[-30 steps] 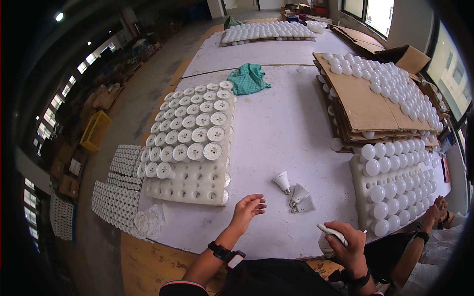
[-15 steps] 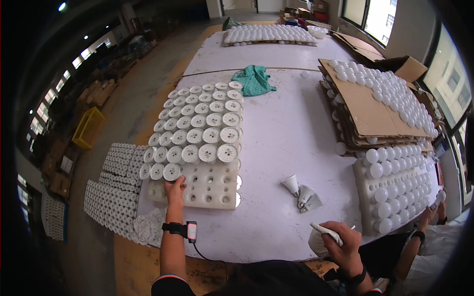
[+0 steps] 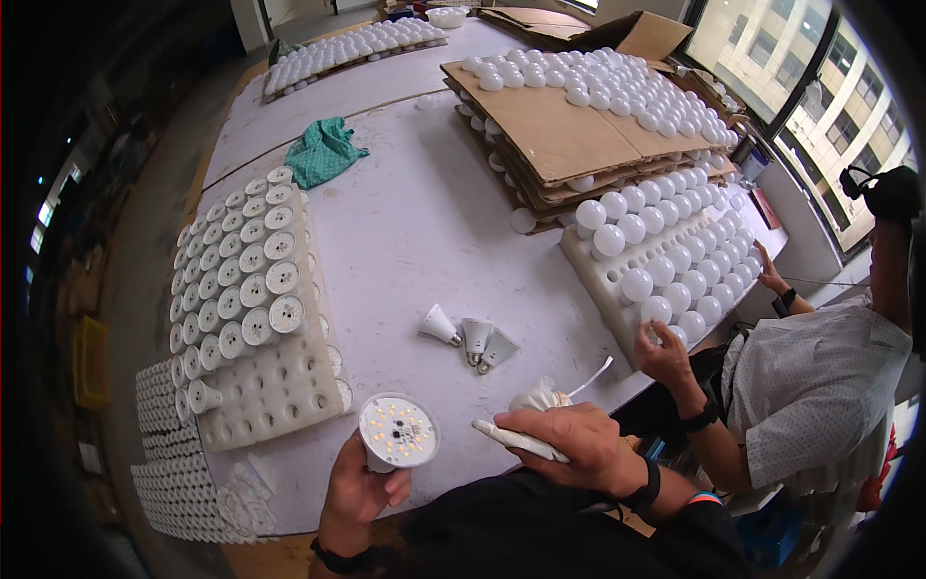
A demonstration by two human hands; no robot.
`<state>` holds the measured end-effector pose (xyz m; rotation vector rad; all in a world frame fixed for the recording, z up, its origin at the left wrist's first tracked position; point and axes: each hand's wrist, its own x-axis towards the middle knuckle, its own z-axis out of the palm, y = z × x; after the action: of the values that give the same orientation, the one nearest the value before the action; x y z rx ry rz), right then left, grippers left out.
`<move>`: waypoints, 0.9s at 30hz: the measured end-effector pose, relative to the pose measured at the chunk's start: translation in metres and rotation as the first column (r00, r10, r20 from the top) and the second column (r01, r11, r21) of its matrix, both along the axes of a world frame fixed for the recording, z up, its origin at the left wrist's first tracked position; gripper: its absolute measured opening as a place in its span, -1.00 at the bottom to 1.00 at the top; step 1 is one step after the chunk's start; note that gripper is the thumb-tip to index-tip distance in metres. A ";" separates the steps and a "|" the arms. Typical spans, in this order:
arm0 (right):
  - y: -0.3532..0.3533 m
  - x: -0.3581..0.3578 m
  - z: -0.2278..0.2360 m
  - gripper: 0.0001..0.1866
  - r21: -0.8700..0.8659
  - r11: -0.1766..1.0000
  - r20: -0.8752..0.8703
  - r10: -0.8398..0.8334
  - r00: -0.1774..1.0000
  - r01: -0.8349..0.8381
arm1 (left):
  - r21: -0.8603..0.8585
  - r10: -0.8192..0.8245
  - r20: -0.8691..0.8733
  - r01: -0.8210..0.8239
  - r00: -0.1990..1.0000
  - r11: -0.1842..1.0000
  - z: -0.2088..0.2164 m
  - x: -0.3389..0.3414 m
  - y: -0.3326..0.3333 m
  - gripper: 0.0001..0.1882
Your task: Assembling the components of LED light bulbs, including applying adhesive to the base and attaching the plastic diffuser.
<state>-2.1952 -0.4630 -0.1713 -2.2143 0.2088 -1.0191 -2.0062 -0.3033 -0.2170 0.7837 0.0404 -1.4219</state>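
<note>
My left hand [image 3: 359,489] grips an LED bulb body [image 3: 398,431], its round board of small yellow chips facing up. Close beside it, my right hand [image 3: 579,446] is closed around a white soft pouch [image 3: 519,441]; part of the pouch bulges out behind the fingers, and a thin white stick or nozzle [image 3: 590,376] sticks out there. At the left, a white foam tray [image 3: 280,396] holds rows of bulb bodies [image 3: 280,278], with bare holes in its near part. Beyond my hands, three loose bulb bodies [image 3: 476,338] lie on their sides on the table.
A co-worker [image 3: 820,386] at the right reaches to a foam tray [image 3: 596,275] of round white globes. Behind it stand stacked cardboard sheets [image 3: 540,145] bearing more globes. A green cloth [image 3: 326,152] lies on the white table [image 3: 386,241]. More bulb bodies [image 3: 178,492] stand lower left.
My left hand has drawn back from the tray and now holds a bulb body near my right hand. The view has turned right, showing more of the co-worker.
</note>
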 end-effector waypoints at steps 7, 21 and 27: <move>-0.006 -0.016 0.000 -0.49 -0.194 0.981 0.029 -0.013 0.999 0.019 | -0.096 -0.343 -0.105 0.334 0.933 0.938 0.020 -0.034 -0.019 -0.48; -0.005 -0.029 -0.004 -0.44 -0.289 0.957 -0.036 -0.044 0.998 0.032 | -0.033 -0.442 -0.064 0.441 0.894 0.897 0.029 -0.043 -0.028 -0.45; -0.004 -0.029 -0.002 -0.44 -0.297 0.955 -0.053 -0.047 0.998 0.029 | -0.022 -0.463 -0.014 0.463 0.886 0.886 0.024 -0.040 -0.026 -0.45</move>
<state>-2.2244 -0.4667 -0.1733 -2.5216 0.1317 -1.0638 -2.0466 -0.3294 -0.1933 0.7963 -0.1559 -1.8809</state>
